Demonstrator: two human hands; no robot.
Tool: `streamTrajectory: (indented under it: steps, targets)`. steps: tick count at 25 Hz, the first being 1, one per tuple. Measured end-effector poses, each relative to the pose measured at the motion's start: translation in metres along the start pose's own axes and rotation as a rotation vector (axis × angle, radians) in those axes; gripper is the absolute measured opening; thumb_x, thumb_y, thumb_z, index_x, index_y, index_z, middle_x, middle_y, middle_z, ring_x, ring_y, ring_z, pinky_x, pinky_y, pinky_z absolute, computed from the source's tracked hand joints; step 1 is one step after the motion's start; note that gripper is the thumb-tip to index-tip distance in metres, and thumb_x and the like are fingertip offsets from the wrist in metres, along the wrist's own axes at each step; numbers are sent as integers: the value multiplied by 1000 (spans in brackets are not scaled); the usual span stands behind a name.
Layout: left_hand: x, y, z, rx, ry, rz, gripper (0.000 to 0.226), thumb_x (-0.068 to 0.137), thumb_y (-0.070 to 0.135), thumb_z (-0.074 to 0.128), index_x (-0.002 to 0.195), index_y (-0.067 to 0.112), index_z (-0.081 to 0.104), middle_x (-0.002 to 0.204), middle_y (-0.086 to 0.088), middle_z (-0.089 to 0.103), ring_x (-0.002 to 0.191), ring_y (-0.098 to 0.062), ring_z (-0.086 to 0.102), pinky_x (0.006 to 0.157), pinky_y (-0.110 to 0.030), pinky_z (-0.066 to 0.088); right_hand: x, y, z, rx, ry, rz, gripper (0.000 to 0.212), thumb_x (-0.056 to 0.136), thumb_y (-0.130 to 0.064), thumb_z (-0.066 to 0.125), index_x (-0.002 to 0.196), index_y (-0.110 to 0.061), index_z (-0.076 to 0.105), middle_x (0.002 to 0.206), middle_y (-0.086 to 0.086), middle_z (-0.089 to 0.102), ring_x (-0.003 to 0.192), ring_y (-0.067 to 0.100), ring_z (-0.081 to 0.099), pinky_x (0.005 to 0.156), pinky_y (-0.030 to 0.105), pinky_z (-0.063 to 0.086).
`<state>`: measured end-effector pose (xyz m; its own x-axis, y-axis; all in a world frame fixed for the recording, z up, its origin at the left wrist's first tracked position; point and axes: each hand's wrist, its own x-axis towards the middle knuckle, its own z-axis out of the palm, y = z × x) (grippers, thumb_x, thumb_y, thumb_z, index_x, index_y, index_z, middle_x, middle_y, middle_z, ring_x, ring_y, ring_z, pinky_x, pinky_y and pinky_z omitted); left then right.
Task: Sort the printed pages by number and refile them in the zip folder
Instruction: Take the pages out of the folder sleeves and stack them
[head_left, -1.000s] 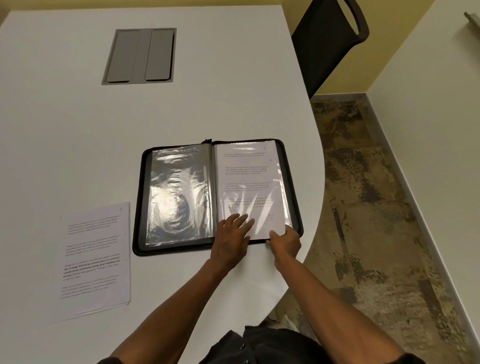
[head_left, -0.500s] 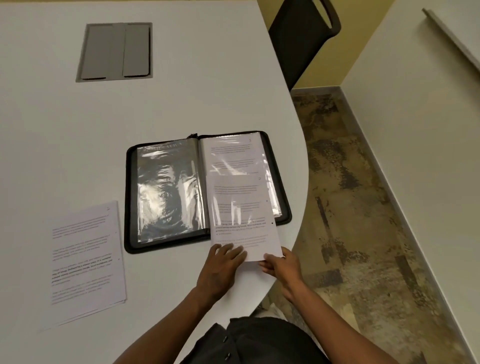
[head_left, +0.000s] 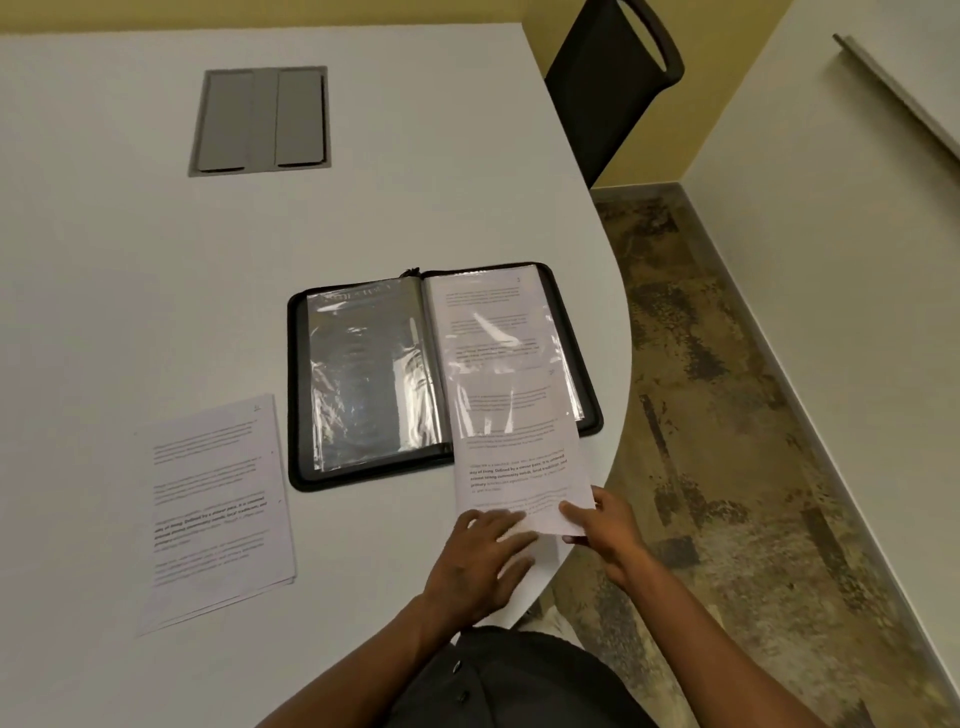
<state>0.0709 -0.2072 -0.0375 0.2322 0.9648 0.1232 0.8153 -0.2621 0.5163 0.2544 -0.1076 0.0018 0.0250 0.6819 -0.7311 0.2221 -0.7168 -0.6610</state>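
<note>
The printed page (head_left: 519, 457) has slid halfway out of its sleeve (head_left: 498, 353).

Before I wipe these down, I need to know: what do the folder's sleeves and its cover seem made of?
The sleeves look like thin clear glossy plastic: they wrinkle and throw bright glare. The cover looks like matte black fabric or faux leather, with a zipper around its edge; which of the two, I cannot tell.

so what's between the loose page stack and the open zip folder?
Nothing: head view shows only bare table between the page stack and the zip folder.
</note>
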Motion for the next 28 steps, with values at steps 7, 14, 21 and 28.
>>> streamTrajectory:
  steps: [7, 14, 21, 28]
  targets:
    - [-1, -2, -37, -634, 104, -841, 62, 89, 44, 67, 143, 29, 41, 143, 6, 48, 126, -14, 50, 107, -34, 43, -60, 24, -4, 169, 15, 73, 26, 89, 2, 70, 112, -10, 65, 110, 9, 74, 96, 29, 73, 64, 33, 61]
    - [-1, -21, -68, -1242, -73, -1122, 67, 87, 1, 70, 143, 24, 43, 124, -8, 64, 103, -28, 68, 89, -49, 58, -118, 21, -8, 228, -34, 69, 27, 88, -1, 70, 115, -4, 64, 108, 12, 76, 97, 31, 74, 79, 43, 62]
    - [-46, -24, -127, -1043, 50, -956, 62, 88, 18, 73, 137, 44, 45, 121, 7, 63, 103, -16, 67, 83, -39, 61, -139, -8, 18, 134, -162, 72, 21, 96, -10, 62, 116, -3, 65, 106, 14, 76, 92, 34, 75, 67, 39, 62]
    - [-133, -60, -177, -850, 303, -991, 37, 84, 21, 78, 110, 45, 65, 118, 16, 64, 95, -10, 68, 80, -32, 61, -136, -18, 104, -306, -253, -226, 22, 94, -15, 68, 113, -25, 65, 97, -2, 78, 89, 19, 75, 84, 51, 61]
